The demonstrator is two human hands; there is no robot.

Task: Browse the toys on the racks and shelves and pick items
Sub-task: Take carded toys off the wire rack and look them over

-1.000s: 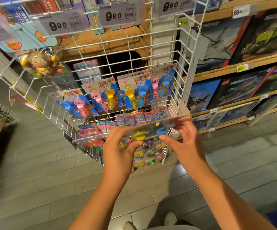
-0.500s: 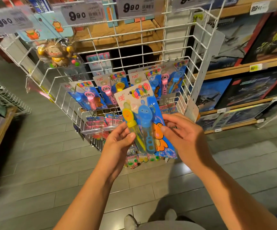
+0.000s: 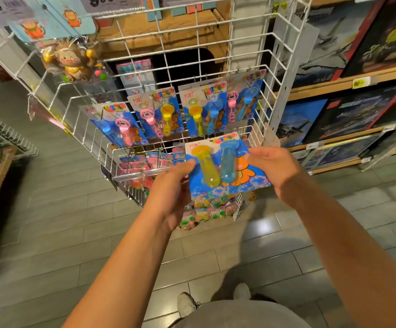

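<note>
Far left, a wire basket (image 3: 7,138) w/ blurry contents is getting cut off by the frame edge. Up top, price tags (image 3: 111,2) are cropped, digits only partly readable. A bagged plush monkey (image 3: 72,61) is hanging upper left on the white wire rack (image 3: 246,67), wrap glare hiding detail. Hanging bubble-wand cards (image 3: 159,114) are filling the rack's middle row; small packs under it are too blurred to ID.

Left hand (image 3: 171,188) is pinching the left edge of the bubble-wand pack (image 3: 225,166), thumb on the front, other fingers hidden behind the card. The pack is sitting near-centre, in front of the rack's lower basket, tilted face-up, yellow & blue tubes showing. Right hand (image 3: 277,169) is gripping its right edge, fingertips curled over the front; thumb hidden from view.

Far right, dark boxed sets on wooden shelves (image 3: 348,78) are running out of frame, box print unreadable. Near bottom, shoes (image 3: 187,304) are partly hidden by clothing.
</note>
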